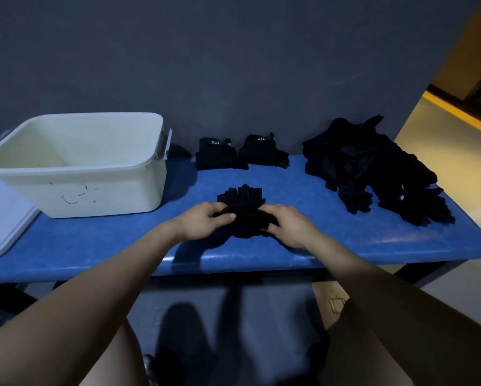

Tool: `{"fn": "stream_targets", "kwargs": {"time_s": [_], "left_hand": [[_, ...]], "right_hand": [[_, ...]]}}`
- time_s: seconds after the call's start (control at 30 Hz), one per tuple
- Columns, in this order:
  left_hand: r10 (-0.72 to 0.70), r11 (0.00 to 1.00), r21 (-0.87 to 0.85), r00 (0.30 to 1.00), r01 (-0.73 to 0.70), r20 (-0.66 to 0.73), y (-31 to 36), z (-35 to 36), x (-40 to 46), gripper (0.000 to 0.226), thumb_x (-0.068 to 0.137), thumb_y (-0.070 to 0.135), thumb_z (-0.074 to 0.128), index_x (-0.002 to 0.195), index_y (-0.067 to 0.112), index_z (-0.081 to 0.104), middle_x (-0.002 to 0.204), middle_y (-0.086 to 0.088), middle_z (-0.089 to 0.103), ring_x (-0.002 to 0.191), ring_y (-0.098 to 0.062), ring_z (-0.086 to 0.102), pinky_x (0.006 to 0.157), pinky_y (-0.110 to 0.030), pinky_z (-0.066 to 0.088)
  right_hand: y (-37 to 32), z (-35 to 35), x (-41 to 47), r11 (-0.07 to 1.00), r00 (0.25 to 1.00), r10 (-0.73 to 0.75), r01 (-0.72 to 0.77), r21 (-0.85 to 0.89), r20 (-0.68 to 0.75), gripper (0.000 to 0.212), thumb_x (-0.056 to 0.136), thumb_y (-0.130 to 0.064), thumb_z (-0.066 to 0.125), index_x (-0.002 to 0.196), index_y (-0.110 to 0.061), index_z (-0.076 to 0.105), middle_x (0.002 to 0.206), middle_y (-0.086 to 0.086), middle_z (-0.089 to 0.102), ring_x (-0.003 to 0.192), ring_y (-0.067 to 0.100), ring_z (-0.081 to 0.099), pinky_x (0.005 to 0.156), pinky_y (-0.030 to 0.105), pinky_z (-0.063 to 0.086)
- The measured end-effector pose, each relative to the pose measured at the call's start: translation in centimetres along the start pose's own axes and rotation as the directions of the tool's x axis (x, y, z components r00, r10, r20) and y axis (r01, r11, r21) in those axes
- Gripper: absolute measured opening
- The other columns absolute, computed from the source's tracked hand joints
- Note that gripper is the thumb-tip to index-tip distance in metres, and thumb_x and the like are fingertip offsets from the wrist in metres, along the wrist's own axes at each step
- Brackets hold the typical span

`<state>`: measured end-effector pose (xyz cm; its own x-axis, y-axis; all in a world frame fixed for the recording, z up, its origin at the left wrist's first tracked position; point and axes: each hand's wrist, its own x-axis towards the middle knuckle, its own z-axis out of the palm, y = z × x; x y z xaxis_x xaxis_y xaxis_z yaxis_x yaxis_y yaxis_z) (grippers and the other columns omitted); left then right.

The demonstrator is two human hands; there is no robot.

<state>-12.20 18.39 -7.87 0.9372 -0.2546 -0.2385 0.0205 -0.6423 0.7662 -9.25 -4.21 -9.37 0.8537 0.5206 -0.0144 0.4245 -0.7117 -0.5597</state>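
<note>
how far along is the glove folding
Early on. Done: a left folded bundle and a right folded bundle lie at the back of the blue table. In hand: the left hand and right hand grip one black glove bundle mid-table. Left: the large unsorted pile on the right, and the white bin looks empty.

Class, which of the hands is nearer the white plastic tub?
Left. The left hand sits right of the tub; the right hand lies farther right, across the black gloves.
</note>
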Motion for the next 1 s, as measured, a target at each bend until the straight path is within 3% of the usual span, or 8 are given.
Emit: {"fn": "stream_targets", "kwargs": {"time_s": [0.1,0.23,0.33,0.43,0.5,0.67,0.87,1.0], "left_hand": [[-0.043,0.962,-0.265,0.995,0.065,0.088,0.0,0.2,-0.4,0.04,0.081,0.051,0.063,0.115,0.03,0.057,0.113,0.01,0.064,0.107,-0.004,0.057,0.096,-0.023,0.041],[-0.001,0.982,-0.187,0.993,-0.021,-0.117,-0.8,1.3,1.2,0.01,0.091,0.019,0.059,0.101,0.017,0.059,0.096,0.001,0.066,0.094,-0.011,0.06,0.085,-0.024,0.044],[-0.08,0.983,-0.175,0.983,0.051,-0.163,0.0,1.5,1.9,0.03,0.096,0.041,0.044,0.095,0.015,0.06,0.091,0.0,0.064,0.089,-0.015,0.058,0.081,-0.026,0.045],[-0.156,0.912,-0.391,0.986,0.123,-0.054,0.5,0.9,2.1,0.062,0.084,0.074,0.028,0.095,0.022,0.06,0.097,0.002,0.063,0.097,-0.015,0.058,0.091,-0.028,0.043],[-0.153,0.88,-0.456,0.988,0.133,-0.006,0.5,0.6,2.2,0.071,0.07,0.083,0.036,0.095,0.02,0.056,0.098,0.001,0.061,0.097,-0.013,0.058,0.089,-0.026,0.044],[-0.226,0.937,-0.324,0.936,0.133,-0.27,0.4,1.9,3.6,0.029,0.09,0.035,0.059,0.081,0.008,0.051,0.075,-0.004,0.054,0.071,-0.018,0.052,0.066,-0.025,0.041],[-0.332,0.943,-0.075,0.897,0.325,-0.291,1.0,2.1,5.2,0.043,0.092,0.041,0.053,0.064,0.01,0.043,0.063,-0.004,0.048,0.066,-0.023,0.049,0.063,-0.032,0.039],[-0.319,0.918,0.096,0.86,0.385,-0.398,1.4,2.2,4.9,0.034,0.086,0.045,0.06,0.08,0.014,0.051,0.078,-0.003,0.056,0.077,-0.025,0.057,0.062,-0.031,0.041]], "right_hand": [[0.2,-0.3,0.4,0.987,0.997,0.065,-0.06,0.15,-0.029,0.02,0.093,-0.013,0.055,0.109,-0.025,0.06,0.096,-0.005,0.067,0.09,0.015,0.064,0.084,0.035,0.054],[-0.2,-0.8,1.2,0.93,0.99,0.142,-0.134,0.341,0.002,0.014,0.095,-0.017,0.053,0.086,-0.027,0.052,0.093,-0.005,0.064,0.092,0.011,0.063,0.084,0.026,0.05],[0.0,-0.8,2.4,0.911,0.967,0.251,-0.223,0.348,-0.037,0.021,0.096,-0.024,0.052,0.076,-0.019,0.048,0.069,-0.002,0.053,0.068,0.014,0.051,0.067,0.031,0.041],[0.4,-0.6,3.4,0.881,0.936,0.347,-0.304,0.363,-0.06,0.032,0.095,-0.03,0.052,0.069,-0.015,0.041,0.062,0.001,0.041,0.059,0.016,0.04,0.06,0.031,0.033],[0.4,-0.6,3.9,0.87,0.921,0.385,-0.342,0.356,-0.058,0.034,0.095,-0.031,0.053,0.068,-0.015,0.039,0.059,-0.001,0.037,0.056,0.014,0.035,0.058,0.03,0.03],[0.1,-1.0,3.9,0.861,0.92,0.389,-0.346,0.374,-0.046,0.033,0.094,-0.032,0.054,0.068,-0.013,0.045,0.06,-0.002,0.04,0.056,0.013,0.038,0.057,0.027,0.032],[0.4,-1.0,3.8,0.859,0.878,0.478,-0.47,0.203,0.007,0.046,0.095,-0.032,0.052,0.057,-0.015,0.033,0.058,0.0,0.037,0.053,0.014,0.036,0.053,0.026,0.03],[0.4,-0.5,3.4,0.935,0.896,0.352,-0.349,0.059,-0.272,0.031,0.085,-0.022,0.067,0.07,-0.017,0.04,0.082,-0.002,0.046,0.08,0.017,0.047,0.069,0.031,0.04]]}}
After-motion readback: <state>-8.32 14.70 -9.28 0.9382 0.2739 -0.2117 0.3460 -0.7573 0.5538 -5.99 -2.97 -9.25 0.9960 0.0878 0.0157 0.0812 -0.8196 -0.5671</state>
